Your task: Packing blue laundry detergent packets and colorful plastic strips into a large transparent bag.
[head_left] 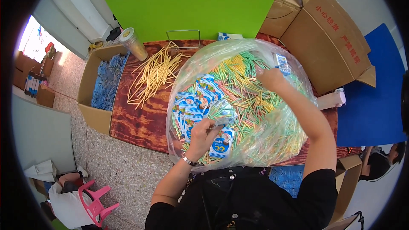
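Pinching a clear packet (223, 110), the left hand (202, 134) probably steadies it over the blue-and-white pouches (191, 117); the right hand (269, 79) — its grip unclear — is at loose coloured sticks (251, 110) inside a plastic bag (221, 51), whose raised rim likely contains them on the table (140, 130).

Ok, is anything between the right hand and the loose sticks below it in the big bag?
Nothing visible: the clear plastic bag lies open around the right hand, with thin pastel sticks bare beside it. Only nearer the person does loose clear film cover some.
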Tool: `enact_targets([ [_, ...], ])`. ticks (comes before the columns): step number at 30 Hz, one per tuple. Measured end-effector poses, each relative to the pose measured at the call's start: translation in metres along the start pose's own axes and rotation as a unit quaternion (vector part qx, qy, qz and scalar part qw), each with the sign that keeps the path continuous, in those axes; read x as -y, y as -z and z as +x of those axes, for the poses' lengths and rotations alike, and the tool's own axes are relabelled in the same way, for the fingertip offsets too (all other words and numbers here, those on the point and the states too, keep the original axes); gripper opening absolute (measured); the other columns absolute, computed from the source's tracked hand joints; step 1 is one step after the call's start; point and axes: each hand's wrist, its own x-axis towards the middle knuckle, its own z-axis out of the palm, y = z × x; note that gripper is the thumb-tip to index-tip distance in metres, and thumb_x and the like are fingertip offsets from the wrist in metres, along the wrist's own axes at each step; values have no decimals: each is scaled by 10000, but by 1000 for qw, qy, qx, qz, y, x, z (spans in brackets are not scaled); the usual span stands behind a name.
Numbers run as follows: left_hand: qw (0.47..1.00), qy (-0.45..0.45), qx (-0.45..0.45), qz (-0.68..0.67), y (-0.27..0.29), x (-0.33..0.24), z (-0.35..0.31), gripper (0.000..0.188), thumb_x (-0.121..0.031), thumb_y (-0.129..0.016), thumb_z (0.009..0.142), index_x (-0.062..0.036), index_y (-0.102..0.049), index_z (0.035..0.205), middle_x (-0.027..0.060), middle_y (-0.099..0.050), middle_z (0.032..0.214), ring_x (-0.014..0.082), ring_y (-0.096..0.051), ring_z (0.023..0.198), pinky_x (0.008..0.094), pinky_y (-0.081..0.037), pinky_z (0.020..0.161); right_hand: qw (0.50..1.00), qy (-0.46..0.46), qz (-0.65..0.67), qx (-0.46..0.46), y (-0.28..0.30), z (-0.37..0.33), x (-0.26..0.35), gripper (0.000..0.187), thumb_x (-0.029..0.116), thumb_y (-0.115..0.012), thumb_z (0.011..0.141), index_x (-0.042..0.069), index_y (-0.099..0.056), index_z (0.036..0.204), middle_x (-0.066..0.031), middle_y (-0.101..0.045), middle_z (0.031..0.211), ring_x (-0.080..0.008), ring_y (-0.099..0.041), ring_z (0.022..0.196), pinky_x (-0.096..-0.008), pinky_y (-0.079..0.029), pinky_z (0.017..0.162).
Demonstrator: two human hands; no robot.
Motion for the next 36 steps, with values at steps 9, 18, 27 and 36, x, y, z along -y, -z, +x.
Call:
enact_targets([
  [9, 998, -34, -54, 6, -8, -19, 24, 169, -26, -739, 805, -6, -588, 880, 51, -591, 759, 92, -562, 620, 246, -450, 532, 727, 213, 609, 234, 113, -72, -30, 301, 352, -457, 1024, 72, -527, 1113, 17, -510, 782, -77, -503, 667, -244, -442, 564],
  [18, 986, -103, -94, 94, -1, -24, 29, 157, 6, -715, 752, -12, -608, 865, 111, -631, 801, 215, -632, 644, 301, -492, 533, 838, 385, 384, -47, 174, -103, 10, 175, 202, -545, 944, 37, -487, 945, -174, -602, 759, -363, -631, 703, -472, -470, 628],
  [27, 988, -90, -102, 74, -1, -29, 29, 187, 9, -737, 740, -7, -599, 866, 102, -628, 787, 213, -633, 640, 289, -508, 536, 920, 341, 193, 0, 191, -100, 34, 145, 93, -585, 837, 11, -524, 940, -193, -634, 764, -393, -651, 745, -493, -495, 614],
  [36, 985, -97, -123, 71, 6, -29, 30, 214, -23, -767, 764, -2, -615, 914, 108, -647, 816, 219, -646, 678, 309, -504, 562, 911, 322, 241, -86, 214, -108, 34, 334, 77, -673, 796, -23, -544, 1087, -178, -652, 901, -373, -667, 830, -415, -550, 707],
])
